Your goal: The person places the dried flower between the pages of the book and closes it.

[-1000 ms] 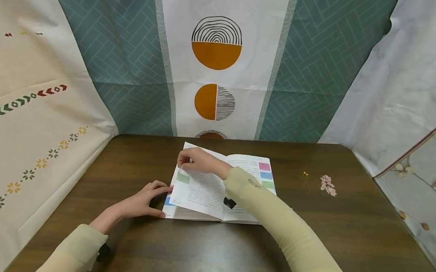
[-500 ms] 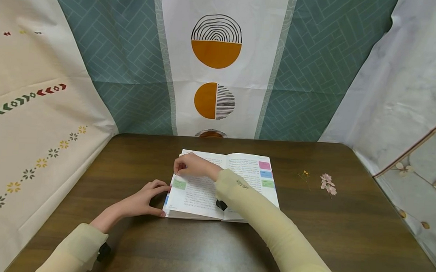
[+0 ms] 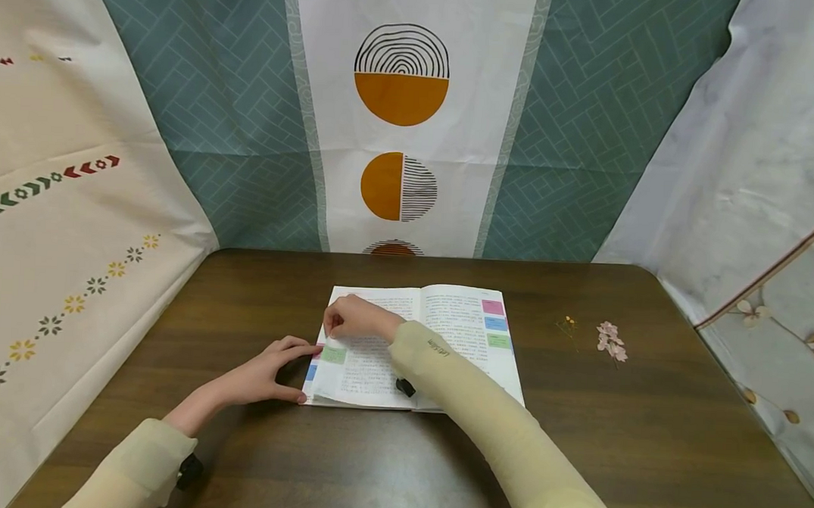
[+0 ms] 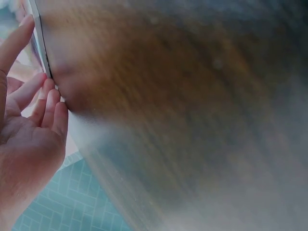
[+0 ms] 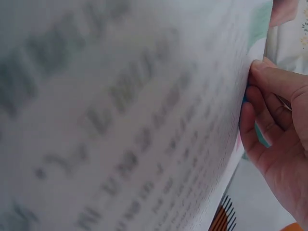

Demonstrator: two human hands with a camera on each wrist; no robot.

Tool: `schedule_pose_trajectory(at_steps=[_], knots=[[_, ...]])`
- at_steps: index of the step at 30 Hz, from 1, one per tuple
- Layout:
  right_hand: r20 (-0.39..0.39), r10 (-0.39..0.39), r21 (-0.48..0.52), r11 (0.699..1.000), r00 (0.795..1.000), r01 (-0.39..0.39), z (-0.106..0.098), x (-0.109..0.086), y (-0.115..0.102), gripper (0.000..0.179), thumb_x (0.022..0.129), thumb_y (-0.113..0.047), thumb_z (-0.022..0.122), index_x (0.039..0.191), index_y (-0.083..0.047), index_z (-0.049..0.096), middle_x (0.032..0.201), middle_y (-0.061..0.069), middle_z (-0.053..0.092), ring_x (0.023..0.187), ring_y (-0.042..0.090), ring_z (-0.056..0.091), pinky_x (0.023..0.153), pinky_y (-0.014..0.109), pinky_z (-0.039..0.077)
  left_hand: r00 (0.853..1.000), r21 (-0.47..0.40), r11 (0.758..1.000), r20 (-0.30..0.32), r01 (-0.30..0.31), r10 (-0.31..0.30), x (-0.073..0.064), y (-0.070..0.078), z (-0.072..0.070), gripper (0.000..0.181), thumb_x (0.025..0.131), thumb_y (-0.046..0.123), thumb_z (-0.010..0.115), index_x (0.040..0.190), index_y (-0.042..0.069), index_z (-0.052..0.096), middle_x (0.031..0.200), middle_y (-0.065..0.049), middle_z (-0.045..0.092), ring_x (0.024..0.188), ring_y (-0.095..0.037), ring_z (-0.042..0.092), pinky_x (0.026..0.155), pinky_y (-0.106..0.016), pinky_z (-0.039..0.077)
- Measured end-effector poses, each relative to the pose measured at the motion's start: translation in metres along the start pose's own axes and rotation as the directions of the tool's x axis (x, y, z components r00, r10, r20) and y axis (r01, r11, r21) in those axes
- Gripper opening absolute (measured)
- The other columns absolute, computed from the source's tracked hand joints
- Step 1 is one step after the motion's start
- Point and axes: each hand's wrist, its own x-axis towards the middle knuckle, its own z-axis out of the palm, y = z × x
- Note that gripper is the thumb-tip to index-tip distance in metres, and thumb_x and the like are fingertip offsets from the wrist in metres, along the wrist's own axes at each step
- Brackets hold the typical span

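Note:
An open book (image 3: 458, 324) lies on the table, with printed text and pink, blue and green marks along its outer margins. My right hand (image 3: 358, 318) pinches the outer edge of the left page (image 3: 371, 370) between thumb and fingers, as the right wrist view shows of the hand (image 5: 281, 120). The near corner of this page stands slightly raised. My left hand (image 3: 259, 370) rests at the book's left edge, thumb near the front corner and forefinger higher up. In the left wrist view, the fingertips (image 4: 51, 91) touch the book's edge (image 4: 42, 43).
A brown wooden table (image 3: 576, 443) bears the book. To the right lie a small yellow flower sprig (image 3: 569, 324) and a pink blossom cluster (image 3: 611, 342). A patterned cloth (image 3: 398, 208) hangs behind the table, with more cloth at both sides.
My right hand has brought the page down and left, so it now lies nearly flat over the left side of the book. The left hand has stayed in place.

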Motion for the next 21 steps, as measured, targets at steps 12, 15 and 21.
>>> schedule_pose_trajectory(at_steps=[12, 15, 21], knots=[[-0.036, 0.06, -0.028, 0.998, 0.998, -0.061, 0.0031, 0.0015, -0.0025, 0.01, 0.091, -0.011, 0.071, 0.097, -0.011, 0.063, 0.091, -0.001, 0.063, 0.082, 0.006, 0.053, 0.076, 0.015, 0.042, 1.0, -0.012, 1.0, -0.015, -0.011, 0.011, 0.0002, 0.0013, 0.001, 0.076, 0.08, 0.042, 0.08, 0.144, 0.014, 0.049, 0.137, -0.008, 0.049, 0.127, -0.03, 0.041, 0.103, -0.054, 0.039], [-0.04, 0.072, -0.019, 0.997, 0.997, -0.073, 0.0022, 0.0001, -0.0027, 0.008, 0.091, -0.012, 0.07, 0.094, -0.011, 0.063, 0.089, -0.001, 0.063, 0.08, 0.006, 0.054, 0.075, 0.015, 0.042, 1.0, -0.009, 1.0, -0.012, -0.017, 0.017, 0.0001, 0.0019, 0.0006, 0.075, 0.081, 0.042, 0.08, 0.144, 0.016, 0.05, 0.136, -0.007, 0.049, 0.127, -0.029, 0.041, 0.102, -0.053, 0.039], [-0.034, 0.086, 0.0, 0.996, 0.996, -0.086, 0.0028, -0.0007, -0.0019, 0.005, 0.091, -0.012, 0.07, 0.09, -0.013, 0.065, 0.088, -0.002, 0.064, 0.079, 0.005, 0.055, 0.074, 0.015, 0.043, 1.0, -0.015, 1.0, 0.012, -0.023, 0.023, -0.0013, 0.0019, -0.0007, 0.072, 0.082, 0.041, 0.079, 0.144, 0.017, 0.051, 0.135, -0.007, 0.047, 0.125, -0.03, 0.04, 0.1, -0.052, 0.04]])
